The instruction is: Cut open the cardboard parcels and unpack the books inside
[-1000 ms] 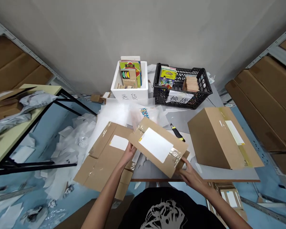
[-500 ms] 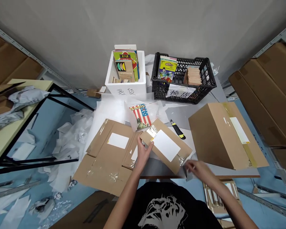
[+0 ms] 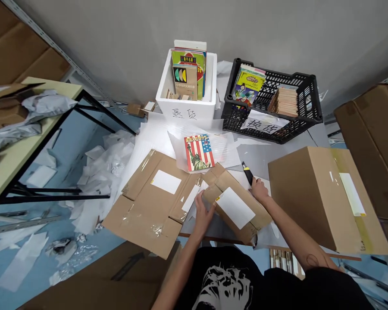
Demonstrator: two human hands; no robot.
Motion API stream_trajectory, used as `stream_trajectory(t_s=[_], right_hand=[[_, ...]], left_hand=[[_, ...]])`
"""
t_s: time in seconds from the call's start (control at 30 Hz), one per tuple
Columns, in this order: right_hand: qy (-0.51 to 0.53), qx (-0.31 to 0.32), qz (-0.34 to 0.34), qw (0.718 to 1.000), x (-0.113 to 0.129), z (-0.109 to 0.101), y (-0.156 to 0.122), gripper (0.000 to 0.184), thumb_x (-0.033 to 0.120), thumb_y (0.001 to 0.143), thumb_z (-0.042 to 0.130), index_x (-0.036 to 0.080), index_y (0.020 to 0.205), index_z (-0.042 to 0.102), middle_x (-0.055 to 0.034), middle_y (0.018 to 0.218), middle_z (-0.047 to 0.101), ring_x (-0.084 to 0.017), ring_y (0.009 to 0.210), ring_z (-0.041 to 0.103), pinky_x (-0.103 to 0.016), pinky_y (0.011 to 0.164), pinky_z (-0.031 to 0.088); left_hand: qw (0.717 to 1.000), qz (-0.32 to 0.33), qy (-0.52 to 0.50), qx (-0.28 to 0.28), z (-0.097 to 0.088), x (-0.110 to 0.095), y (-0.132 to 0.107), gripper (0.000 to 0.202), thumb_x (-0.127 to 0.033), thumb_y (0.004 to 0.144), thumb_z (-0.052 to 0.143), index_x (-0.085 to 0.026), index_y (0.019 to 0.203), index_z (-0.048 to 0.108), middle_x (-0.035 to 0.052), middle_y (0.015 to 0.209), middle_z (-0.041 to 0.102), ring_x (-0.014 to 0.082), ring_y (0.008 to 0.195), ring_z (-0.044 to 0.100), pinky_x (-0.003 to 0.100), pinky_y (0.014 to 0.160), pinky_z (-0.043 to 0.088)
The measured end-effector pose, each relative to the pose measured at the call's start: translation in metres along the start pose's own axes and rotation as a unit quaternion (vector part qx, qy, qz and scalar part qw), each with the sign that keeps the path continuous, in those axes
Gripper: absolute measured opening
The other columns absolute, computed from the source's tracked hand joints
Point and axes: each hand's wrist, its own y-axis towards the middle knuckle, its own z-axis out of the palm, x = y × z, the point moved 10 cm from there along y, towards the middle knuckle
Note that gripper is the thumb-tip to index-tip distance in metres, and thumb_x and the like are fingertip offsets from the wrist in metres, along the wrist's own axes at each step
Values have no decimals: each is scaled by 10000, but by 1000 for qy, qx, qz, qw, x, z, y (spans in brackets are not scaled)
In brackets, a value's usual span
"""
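A small cardboard box with a white label lies slantwise at the table's front edge. My left hand grips its left end, thumb on top near the label. At the box's upper right, my right hand is closed around the black and yellow box cutter, whose front end points away from me. Just beyond the box, a book with a flag and a statue on its cover rests on white foam wrap. A flattened cardboard box lies to the left, partly under my left hand.
Behind stand a white foam bin of books and a black crate with more books. A large taped carton stands at the right. Wrapping scraps litter the floor left, beside a yellowish table.
My right hand has moved from the box's lower right corner up to the box cutter and taken hold of it. My left hand stays on the box. The view has shifted.
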Motion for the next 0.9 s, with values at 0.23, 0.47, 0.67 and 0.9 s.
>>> stream_trajectory(t_s=[0.23,0.47,0.67,0.9], right_hand=[[11,-5,26,1000,-14,19,6,425,266,869,495,132,1255,378,-174,1214,449,-293,1174,426,-375,822,462],[84,-16,8,996,-11,-30,-5,494,192,892,344,94,1371,270,-172,1115,580,-225,932,605,-314,752,467],[130,-171,-171,962,25,-132,-124,532,366,955,329,290,1473,235,-93,1126,620,-234,894,634,-304,679,488],[-47,-139,-238,960,71,-105,-166,492,266,977,331,351,1460,292,-13,878,627,-137,605,596,-220,472,405]], left_hand=[[998,40,42,-22,7,-8,-2,664,-394,821,593,-200,1361,259,162,1355,357,275,1309,354,500,1083,311],[999,30,23,-9,24,-12,14,612,-373,796,614,-213,1295,298,131,1270,397,261,1238,408,473,1025,376],[1000,-5,-12,-1,39,-20,22,590,-321,792,608,-214,1287,305,131,1273,372,252,1232,396,447,1001,400],[999,30,-10,-2,43,-35,26,553,-316,836,552,-178,1305,294,147,1270,402,254,1231,404,450,1050,333]])
